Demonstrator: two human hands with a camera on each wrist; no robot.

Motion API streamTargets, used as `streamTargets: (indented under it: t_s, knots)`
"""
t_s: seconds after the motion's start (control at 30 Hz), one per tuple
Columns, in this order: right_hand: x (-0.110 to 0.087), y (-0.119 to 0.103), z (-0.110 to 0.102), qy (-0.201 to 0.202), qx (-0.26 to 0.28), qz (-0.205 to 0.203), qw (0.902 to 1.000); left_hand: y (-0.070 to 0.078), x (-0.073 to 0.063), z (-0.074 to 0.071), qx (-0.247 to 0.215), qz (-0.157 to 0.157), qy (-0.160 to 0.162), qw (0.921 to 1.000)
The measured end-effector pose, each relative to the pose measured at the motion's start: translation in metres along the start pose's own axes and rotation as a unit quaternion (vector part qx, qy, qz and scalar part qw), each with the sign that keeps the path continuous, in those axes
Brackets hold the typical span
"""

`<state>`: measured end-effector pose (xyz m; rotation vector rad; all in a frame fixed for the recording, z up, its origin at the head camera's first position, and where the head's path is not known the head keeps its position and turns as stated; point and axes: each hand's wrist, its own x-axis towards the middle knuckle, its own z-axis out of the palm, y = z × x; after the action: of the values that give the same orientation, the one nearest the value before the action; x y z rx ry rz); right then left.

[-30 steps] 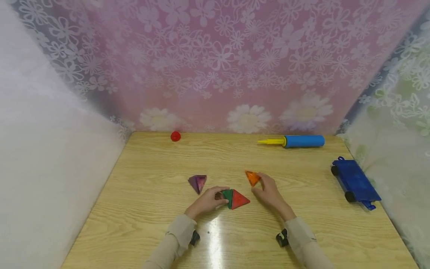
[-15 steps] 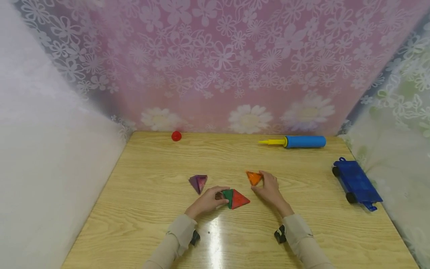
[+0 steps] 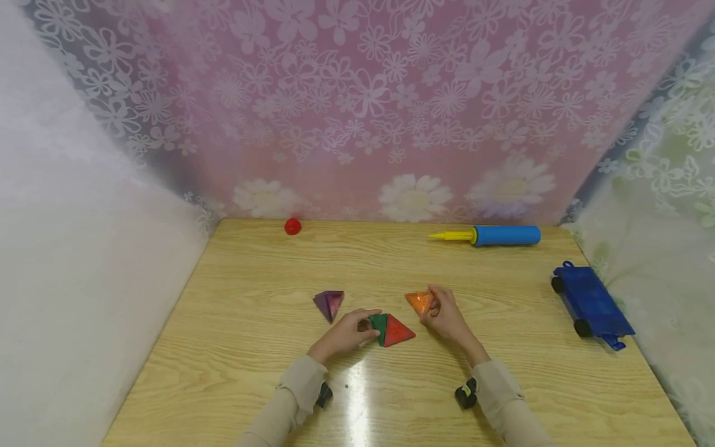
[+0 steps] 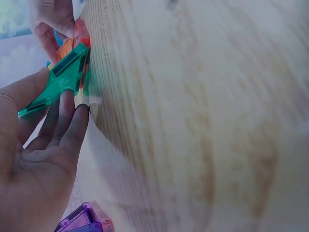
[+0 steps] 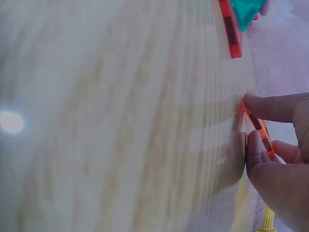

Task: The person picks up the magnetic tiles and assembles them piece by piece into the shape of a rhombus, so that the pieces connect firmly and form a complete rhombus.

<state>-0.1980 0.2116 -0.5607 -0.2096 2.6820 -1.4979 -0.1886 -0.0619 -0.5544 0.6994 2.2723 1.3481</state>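
My left hand (image 3: pixel 345 334) pinches a green triangular magnetic tile (image 4: pixel 60 79), thumb on one side and fingers on the other. A red triangular tile (image 3: pixel 399 331) joins the green one along an edge, its tip pointing right in the head view. Farther back and to the right, my right hand (image 3: pixel 447 315) pinches an orange triangular tile (image 5: pixel 260 128), which stands tilted on the table in the right wrist view. A gap separates the orange tile from the red one. Left of these sits a purple tile piece (image 3: pixel 329 304) with folded faces, untouched.
A small red ball-like object (image 3: pixel 293 226) lies by the back edge of the wooden table (image 3: pixel 251 372). A blue and yellow hand pump (image 3: pixel 505 235) is at the back right. The blue toy wagon (image 3: pixel 593 303) stands near the right edge, beside the curtain.
My right hand has turned the orange tile and brought it slightly nearer to me, its fingers now more bent. The left hand, the green and red tiles and the purple piece have stayed put.
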Motion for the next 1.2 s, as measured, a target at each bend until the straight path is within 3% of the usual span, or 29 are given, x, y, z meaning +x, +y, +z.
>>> streamTargets:
  t_s: [0.27, 0.7, 0.9, 1.2]
  knots:
    - [-0.004, -0.006, 0.000, -0.072, 0.067, 0.040, 0.9944, 0.002, 0.000, -0.001, 0.006, -0.007, -0.002, 1.0000]
    - [-0.012, -0.009, 0.000, -0.152, 0.121, 0.007, 0.9810, -0.001, 0.002, 0.001, -0.007, -0.007, 0.004, 0.9999]
    - [-0.013, -0.006, 0.003, -0.154, 0.130, -0.011, 0.9795, 0.000, 0.003, 0.001, -0.007, -0.008, 0.003, 0.9999]
    - [-0.016, -0.009, 0.008, -0.120, 0.129, -0.021, 0.9842, 0.004, 0.003, 0.002, -0.008, -0.005, 0.009, 0.9999]
